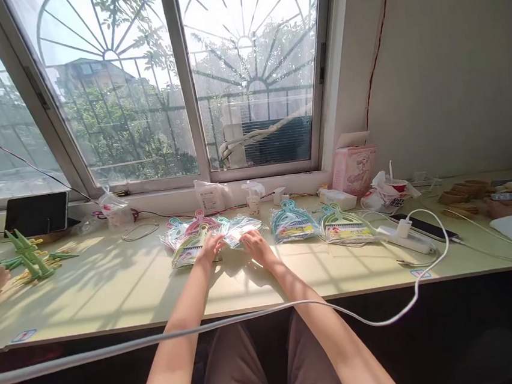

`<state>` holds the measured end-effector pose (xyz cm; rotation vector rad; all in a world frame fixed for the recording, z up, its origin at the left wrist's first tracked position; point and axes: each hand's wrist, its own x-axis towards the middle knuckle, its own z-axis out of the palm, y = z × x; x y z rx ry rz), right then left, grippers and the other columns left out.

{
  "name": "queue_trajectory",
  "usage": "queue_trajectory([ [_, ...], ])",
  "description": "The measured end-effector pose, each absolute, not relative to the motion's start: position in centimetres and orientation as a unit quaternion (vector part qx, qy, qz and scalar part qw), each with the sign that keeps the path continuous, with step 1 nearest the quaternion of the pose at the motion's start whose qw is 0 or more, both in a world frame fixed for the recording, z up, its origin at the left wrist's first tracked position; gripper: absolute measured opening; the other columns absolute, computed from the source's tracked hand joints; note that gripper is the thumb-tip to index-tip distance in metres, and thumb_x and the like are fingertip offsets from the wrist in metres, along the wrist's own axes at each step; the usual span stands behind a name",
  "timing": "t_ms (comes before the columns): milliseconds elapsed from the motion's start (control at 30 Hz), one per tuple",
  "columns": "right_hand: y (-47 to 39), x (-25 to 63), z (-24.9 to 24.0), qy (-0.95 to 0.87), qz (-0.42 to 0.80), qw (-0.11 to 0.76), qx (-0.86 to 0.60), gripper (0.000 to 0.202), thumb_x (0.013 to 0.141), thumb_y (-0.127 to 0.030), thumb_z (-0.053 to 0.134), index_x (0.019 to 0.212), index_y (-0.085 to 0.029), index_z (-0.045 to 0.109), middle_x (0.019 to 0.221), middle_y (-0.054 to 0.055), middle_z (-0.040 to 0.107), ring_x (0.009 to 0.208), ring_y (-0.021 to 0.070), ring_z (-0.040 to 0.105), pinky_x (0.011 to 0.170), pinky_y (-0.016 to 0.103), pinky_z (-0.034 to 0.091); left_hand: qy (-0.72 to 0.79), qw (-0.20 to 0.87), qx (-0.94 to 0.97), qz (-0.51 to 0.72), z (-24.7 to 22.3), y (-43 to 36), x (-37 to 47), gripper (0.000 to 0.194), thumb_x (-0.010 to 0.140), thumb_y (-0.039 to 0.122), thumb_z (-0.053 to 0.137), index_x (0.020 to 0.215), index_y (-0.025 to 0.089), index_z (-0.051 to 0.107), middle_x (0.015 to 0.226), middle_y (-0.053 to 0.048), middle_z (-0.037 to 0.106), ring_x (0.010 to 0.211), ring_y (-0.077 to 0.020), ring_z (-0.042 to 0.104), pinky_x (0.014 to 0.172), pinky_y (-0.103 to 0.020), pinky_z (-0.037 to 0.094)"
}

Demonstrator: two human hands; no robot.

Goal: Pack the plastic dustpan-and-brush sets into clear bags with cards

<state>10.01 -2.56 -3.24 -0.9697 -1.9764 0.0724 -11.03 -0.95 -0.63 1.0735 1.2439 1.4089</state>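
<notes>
Both hands lie flat with fingers loosely spread, gripping nothing. The left hand rests on a bagged green comb; the right hand touches a clear bag just right of it. Each plastic bag on the counter holds one comb. Behind the green comb lies a pink one; to its right, well apart, two more bagged combs, teal and green.

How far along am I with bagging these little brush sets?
Looks done: two bagged sets, teal and green, lie to the right. In hand: left hand and right hand rest on the clear-bagged pile. Left: loose green pieces far left.
</notes>
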Motion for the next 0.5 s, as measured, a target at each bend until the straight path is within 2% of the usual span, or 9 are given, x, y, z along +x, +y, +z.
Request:
queue_trajectory([
  [133, -2.5, 10.8, -3.7, -0.758, 0.125, 0.465, -0.439, 0.025, 0.102, -0.008, 0.063, 0.089, -0.027, 0.073, 0.109, 0.01, 0.075, 0.119, 0.0323, 0.073, 0.114, 0.05, 0.06, 0.498, 0.471, 0.443, 0.578, -1.3, -0.7, -12.4, 0.109, 0.086, 0.017, 0.086, 0.182, 0.03, 0.035, 0.125, -0.012, 0.074, 0.118, -0.0268, 0.075, 0.103, -0.037, 0.063],
  [267, -2.5, 11.3, -3.2, -0.642, 0.303, 0.508, -0.488, 0.034, 0.105, -0.024, 0.065, 0.072, -0.027, 0.067, 0.091, 0.01, 0.076, 0.107, 0.0337, 0.079, 0.114, 0.052, 0.061, 0.476, 0.46, 0.464, 0.588, -1.3, -0.7, -12.2, 0.107, 0.086, 0.021, 0.087, 0.181, 0.034, 0.039, 0.131, -0.011, 0.075, 0.115, -0.024, 0.077, 0.093, -0.032, 0.064],
  [333, -2.5, 11.3, -3.1, -0.554, 0.417, 0.537, -0.481, 0.031, 0.104, -0.028, 0.069, 0.074, -0.025, 0.067, 0.082, 0.008, 0.076, 0.102, 0.033, 0.082, 0.112, 0.052, 0.064, 0.465, 0.463, 0.477, 0.586, -1.3, -0.7, -11.8, 0.104, 0.086, 0.028, 0.091, 0.178, 0.038, 0.044, 0.141, -0.01, 0.075, 0.114, -0.0236, 0.079, 0.094, -0.033, 0.064],
  [400, -2.3, 11.2, -3.0, -0.466, 0.507, 0.565, -0.455, 0.021, 0.099, -0.028, 0.076, 0.08, -0.025, 0.067, 0.079, 0.006, 0.077, 0.1, 0.0307, 0.084, 0.11, 0.05, 0.066, 0.449, 0.47, 0.491, 0.58, -1.4, -0.8, -11.6, 0.099, 0.084, 0.033, 0.095, 0.173, 0.037, 0.052, 0.149, -0.011, 0.075, 0.12, -0.0265, 0.079, 0.098, -0.037, 0.064],
  [433, -2.2, 11.3, -3.1, -0.435, 0.532, 0.578, -0.441, 0.016, 0.095, -0.027, 0.081, 0.085, -0.025, 0.067, 0.081, 0.005, 0.078, 0.101, 0.0296, 0.085, 0.11, 0.049, 0.067, 0.438, 0.475, 0.5, 0.577, -1.4, -0.9, -11.5, 0.095, 0.083, 0.035, 0.097, 0.169, 0.035, 0.056, 0.15, -0.012, 0.075, 0.124, -0.0293, 0.079, 0.101, -0.039, 0.064],
  [500, -2.0, 11.5, -3.1, -0.405, 0.551, 0.604, -0.409, 0.024, 0.085, -0.027, 0.088, 0.097, -0.027, 0.067, 0.093, 0.004, 0.082, 0.11, 0.0292, 0.084, 0.114, 0.05, 0.066, 0.411, 0.493, 0.515, 0.568, -1.5, -0.9, -11.5, 0.09, 0.081, 0.035, 0.099, 0.163, 0.029, 0.064, 0.148, -0.014, 0.077, 0.133, -0.0349, 0.076, 0.104, -0.041, 0.063],
])
